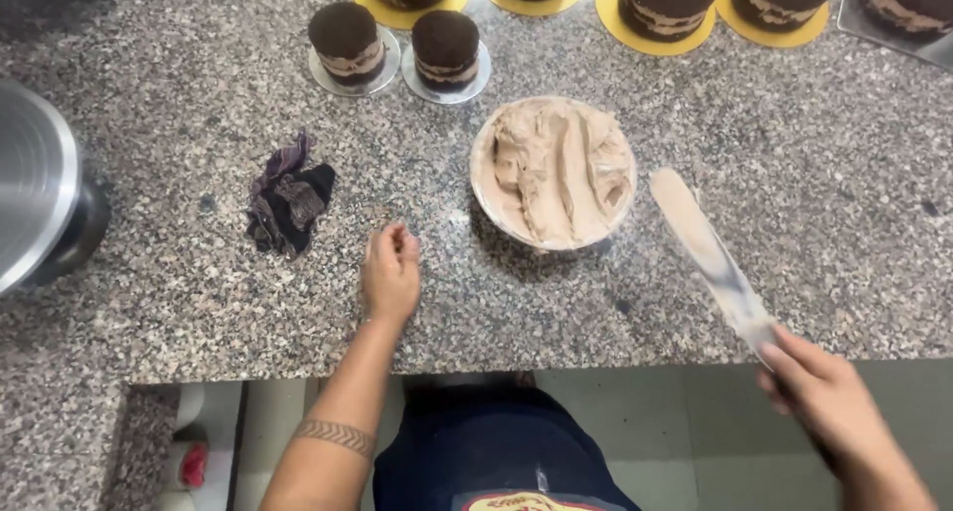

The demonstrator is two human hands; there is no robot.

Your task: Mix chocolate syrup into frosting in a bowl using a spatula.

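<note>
- A bowl [554, 173] of frosting [561, 164] sat mid-counter [199, 303].
- A spatula [710, 258] lay right of it, held by the right hand [829, 397].
- The left hand [390, 273] rested left of the bowl, near a crumpled cloth [290, 198].
- Small cakes [397, 45] stood behind, probably on discs.
- A turntable [35, 189] stood far left.

The countertop [199, 303] is speckled grey granite. Dark brown cakes [445, 47] with tan bands sit on silver and yellow boards [611, 15]. The frosting [556, 169] is pale beige; the cloth [290, 198] is purple-black.

spatula [710, 258] | long flat blade, frosting-smeared | held angled, beside frosting bowl [553, 171]
</note>
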